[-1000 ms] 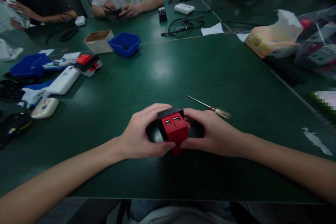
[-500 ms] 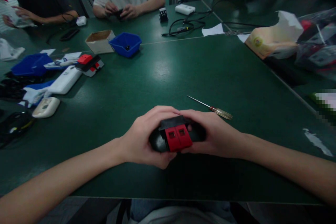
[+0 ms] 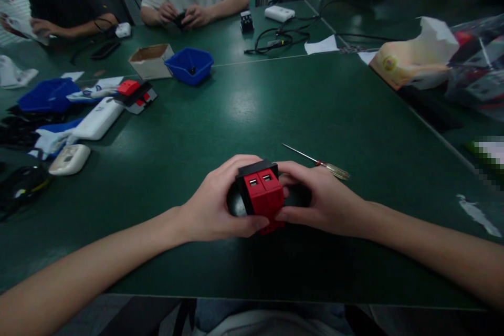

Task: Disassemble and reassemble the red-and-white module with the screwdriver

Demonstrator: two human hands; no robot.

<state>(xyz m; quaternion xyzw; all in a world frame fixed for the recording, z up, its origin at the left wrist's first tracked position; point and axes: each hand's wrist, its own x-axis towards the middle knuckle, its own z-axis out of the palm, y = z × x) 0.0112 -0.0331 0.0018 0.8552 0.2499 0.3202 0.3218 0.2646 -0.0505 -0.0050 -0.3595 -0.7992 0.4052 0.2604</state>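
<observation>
Between my hands, just above the near part of the table, is a red-and-black block with two small square openings facing up. My left hand is closed on its left side, the thumb lying along the lower front. My right hand grips the right side, thumb on the red front and fingers behind. The block's far side and some fingertips are hidden. Just beyond my right hand lies a screwdriver with a clear handle, its thin shaft pointing left and away.
On the left are a white case, gloves, another red-and-black part and a blue bin. Farther back stand a cardboard box and a second blue bin. Cables lie beyond; several people sit around the table.
The block has been tilted, so more of its red front shows and its openings face up more. My thumbs have shifted on it, and both hands stay around it.
</observation>
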